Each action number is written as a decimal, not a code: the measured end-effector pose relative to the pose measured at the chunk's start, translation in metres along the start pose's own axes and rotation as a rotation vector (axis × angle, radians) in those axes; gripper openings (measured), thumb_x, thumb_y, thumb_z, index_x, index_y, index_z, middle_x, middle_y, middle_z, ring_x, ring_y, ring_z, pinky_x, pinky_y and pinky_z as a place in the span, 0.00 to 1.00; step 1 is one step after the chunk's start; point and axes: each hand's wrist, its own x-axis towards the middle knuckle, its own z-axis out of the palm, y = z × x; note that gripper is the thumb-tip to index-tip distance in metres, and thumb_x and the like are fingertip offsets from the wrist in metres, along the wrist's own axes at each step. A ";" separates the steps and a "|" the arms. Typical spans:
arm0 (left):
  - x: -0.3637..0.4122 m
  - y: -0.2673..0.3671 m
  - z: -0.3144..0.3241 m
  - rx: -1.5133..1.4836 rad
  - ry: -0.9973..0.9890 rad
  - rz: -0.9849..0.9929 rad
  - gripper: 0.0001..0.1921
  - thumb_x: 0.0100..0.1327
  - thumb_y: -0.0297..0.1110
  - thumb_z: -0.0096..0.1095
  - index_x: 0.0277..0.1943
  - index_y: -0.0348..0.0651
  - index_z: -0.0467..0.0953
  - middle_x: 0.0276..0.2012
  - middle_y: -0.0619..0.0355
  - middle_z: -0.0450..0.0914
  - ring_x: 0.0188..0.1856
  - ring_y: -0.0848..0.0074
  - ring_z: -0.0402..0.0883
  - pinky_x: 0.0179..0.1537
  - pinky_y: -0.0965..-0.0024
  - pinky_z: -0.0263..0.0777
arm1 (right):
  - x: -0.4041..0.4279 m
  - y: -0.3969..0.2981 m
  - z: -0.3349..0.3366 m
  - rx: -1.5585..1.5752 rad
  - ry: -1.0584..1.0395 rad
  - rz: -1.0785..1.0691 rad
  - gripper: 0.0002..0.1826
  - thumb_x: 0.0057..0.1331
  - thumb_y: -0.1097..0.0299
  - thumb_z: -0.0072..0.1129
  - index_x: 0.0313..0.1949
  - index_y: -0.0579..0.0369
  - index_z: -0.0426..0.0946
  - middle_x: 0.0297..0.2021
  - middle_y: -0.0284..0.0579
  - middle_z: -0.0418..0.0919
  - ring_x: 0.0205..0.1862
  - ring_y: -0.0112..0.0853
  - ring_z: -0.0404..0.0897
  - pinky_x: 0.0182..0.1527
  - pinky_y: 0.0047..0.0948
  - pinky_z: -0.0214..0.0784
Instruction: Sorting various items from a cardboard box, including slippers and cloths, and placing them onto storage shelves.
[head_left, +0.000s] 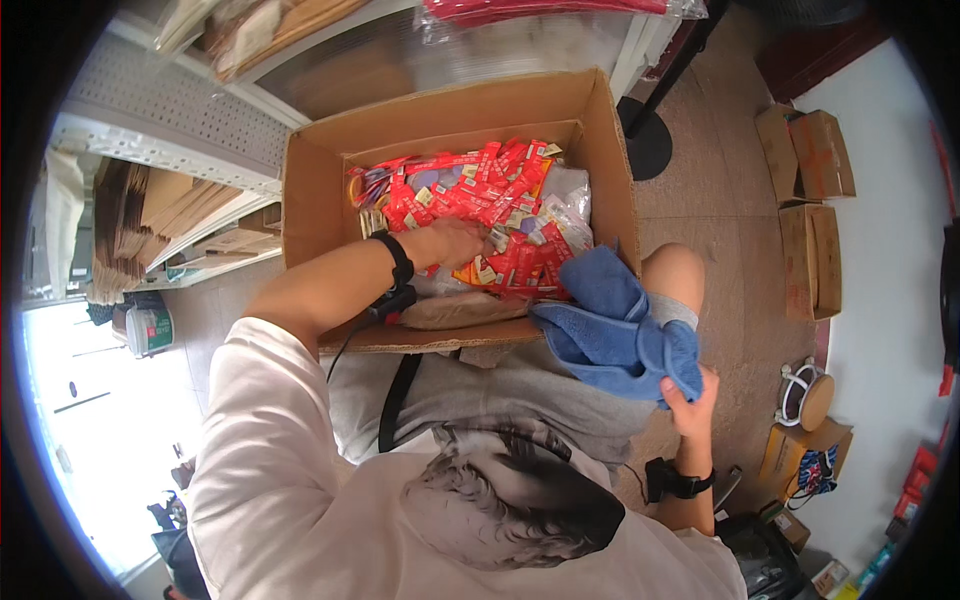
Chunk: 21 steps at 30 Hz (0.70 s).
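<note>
A large open cardboard box (459, 97) stands before me, holding many small red packets (517, 259) with printed labels and some clear plastic bags. My left hand (457, 241) reaches down into the box and rests on the packets; its fingertips are partly hidden, so I cannot tell whether it grips one. A crumpled blue cloth (611, 337), which looks like a towel, lies over the box's near right corner and my knee. My right hand (694, 397) holds the cloth's lower end, thumb on top. A brown paper-like bundle (457, 311) lies along the box's near inner wall.
Shelving (180, 120) with stacked flat cardboard (142, 217) stands at the left. Beyond the box is a translucent panel. A black round stand base (646, 139) is on the floor right of the box. Smaller cardboard boxes (810, 259) and a stool (814, 401) line the right wall.
</note>
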 end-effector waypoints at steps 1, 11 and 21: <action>0.006 -0.005 0.010 0.042 0.174 0.072 0.24 0.63 0.36 0.66 0.63 0.54 0.78 0.64 0.57 0.78 0.69 0.58 0.72 0.62 0.52 0.72 | -0.001 0.005 0.007 0.001 0.003 0.011 0.16 0.61 0.62 0.70 0.25 0.58 0.75 0.17 0.32 0.72 0.21 0.23 0.71 0.27 0.26 0.63; 0.040 -0.004 0.043 0.395 0.281 0.204 0.12 0.64 0.33 0.57 0.46 0.58 0.85 0.51 0.67 0.83 0.62 0.71 0.76 0.64 0.63 0.64 | 0.011 0.028 0.023 0.197 0.054 0.019 0.15 0.61 0.61 0.69 0.28 0.61 0.79 0.21 0.36 0.78 0.23 0.24 0.76 0.29 0.27 0.66; -0.018 0.007 -0.043 -0.498 0.263 0.100 0.14 0.62 0.32 0.73 0.50 0.41 0.81 0.35 0.55 0.85 0.39 0.63 0.85 0.46 0.62 0.78 | 0.023 -0.020 0.005 0.762 0.167 0.284 0.34 0.60 0.61 0.71 0.61 0.70 0.73 0.53 0.52 0.81 0.54 0.35 0.80 0.60 0.32 0.67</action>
